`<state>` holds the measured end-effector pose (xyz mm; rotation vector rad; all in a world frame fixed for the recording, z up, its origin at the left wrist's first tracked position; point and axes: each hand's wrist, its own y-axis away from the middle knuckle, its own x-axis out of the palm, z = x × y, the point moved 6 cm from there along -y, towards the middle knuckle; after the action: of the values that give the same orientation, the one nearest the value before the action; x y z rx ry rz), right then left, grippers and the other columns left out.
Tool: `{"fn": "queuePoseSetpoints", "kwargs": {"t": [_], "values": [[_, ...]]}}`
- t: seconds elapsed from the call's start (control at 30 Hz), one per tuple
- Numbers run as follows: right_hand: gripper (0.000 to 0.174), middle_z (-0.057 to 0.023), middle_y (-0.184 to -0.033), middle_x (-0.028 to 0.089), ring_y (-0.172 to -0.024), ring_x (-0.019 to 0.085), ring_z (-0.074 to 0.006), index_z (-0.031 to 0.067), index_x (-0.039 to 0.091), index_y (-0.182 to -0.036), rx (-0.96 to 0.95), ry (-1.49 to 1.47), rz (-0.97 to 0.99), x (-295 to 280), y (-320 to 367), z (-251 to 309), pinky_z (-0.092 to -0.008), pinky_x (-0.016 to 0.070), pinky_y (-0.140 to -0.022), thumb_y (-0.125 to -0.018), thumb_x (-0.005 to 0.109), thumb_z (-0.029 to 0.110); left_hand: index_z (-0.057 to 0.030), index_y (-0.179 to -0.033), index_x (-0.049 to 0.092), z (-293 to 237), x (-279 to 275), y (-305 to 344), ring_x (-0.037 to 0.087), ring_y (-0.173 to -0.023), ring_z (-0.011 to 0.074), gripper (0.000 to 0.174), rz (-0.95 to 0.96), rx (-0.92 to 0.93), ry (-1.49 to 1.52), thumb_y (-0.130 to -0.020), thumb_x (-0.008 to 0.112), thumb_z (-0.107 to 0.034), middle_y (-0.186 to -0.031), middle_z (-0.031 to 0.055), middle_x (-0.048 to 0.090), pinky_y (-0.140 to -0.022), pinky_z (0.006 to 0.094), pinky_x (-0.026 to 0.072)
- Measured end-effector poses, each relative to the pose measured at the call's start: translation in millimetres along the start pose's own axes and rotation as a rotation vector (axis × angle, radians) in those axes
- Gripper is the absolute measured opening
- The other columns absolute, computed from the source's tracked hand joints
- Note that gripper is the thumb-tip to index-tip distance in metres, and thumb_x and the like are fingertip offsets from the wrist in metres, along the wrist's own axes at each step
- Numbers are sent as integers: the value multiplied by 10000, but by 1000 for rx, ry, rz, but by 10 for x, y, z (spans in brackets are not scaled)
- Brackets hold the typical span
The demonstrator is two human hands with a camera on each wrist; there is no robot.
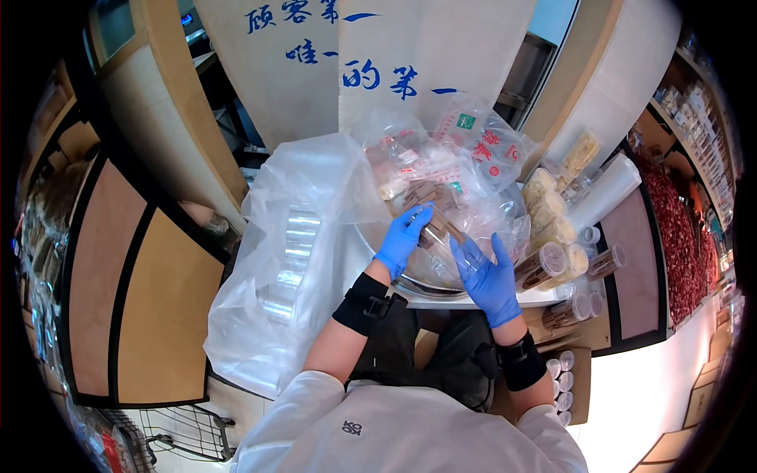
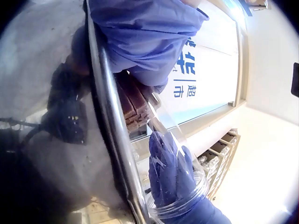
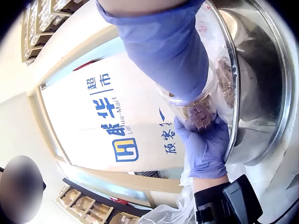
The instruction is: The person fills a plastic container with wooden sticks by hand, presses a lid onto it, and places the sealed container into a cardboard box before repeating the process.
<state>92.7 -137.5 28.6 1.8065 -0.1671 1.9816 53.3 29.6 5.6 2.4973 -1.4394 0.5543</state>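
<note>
Over the steel basin [image 1: 432, 292], my gloved left hand [image 1: 404, 238] grips a clear plastic jar [image 3: 183, 111] around its lower end. Brown stick-like pieces [image 3: 202, 113] are packed inside, and the left wrist view shows their ends [image 2: 135, 109] close up. My gloved right hand [image 1: 487, 277] is at the jar's mouth. Its fingers [image 2: 170, 163] reach straight in and show through the clear wall, with the rim around the hand. The right thumb stands apart in the head view. More brown pieces [image 3: 225, 79] lie in clear plastic in the basin.
Clear bags with red print [image 1: 485, 146] fill the basin's far side. Left of it lies a large translucent bag [image 1: 244, 315] with a row of clear jars [image 1: 298, 260]. Filled jars [image 1: 540, 266] crowd the right side, and a box of white-lidded containers [image 1: 561, 386] is below.
</note>
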Motion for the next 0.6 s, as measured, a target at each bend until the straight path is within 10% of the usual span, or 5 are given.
{"fn": "queuePoseSetpoints", "kwargs": {"t": [0.6], "values": [[619, -257, -1288, 480, -1220, 473, -337, -68, 405, -1317, -16, -60, 27, -79, 51, -6, -411, 453, -974, -929, 511, 402, -50, -1192, 606, 70, 1, -18, 544, -969, 89, 365, 8, -51, 22, -901, 603, -272, -1060, 6, 626, -854, 231, 426]]}}
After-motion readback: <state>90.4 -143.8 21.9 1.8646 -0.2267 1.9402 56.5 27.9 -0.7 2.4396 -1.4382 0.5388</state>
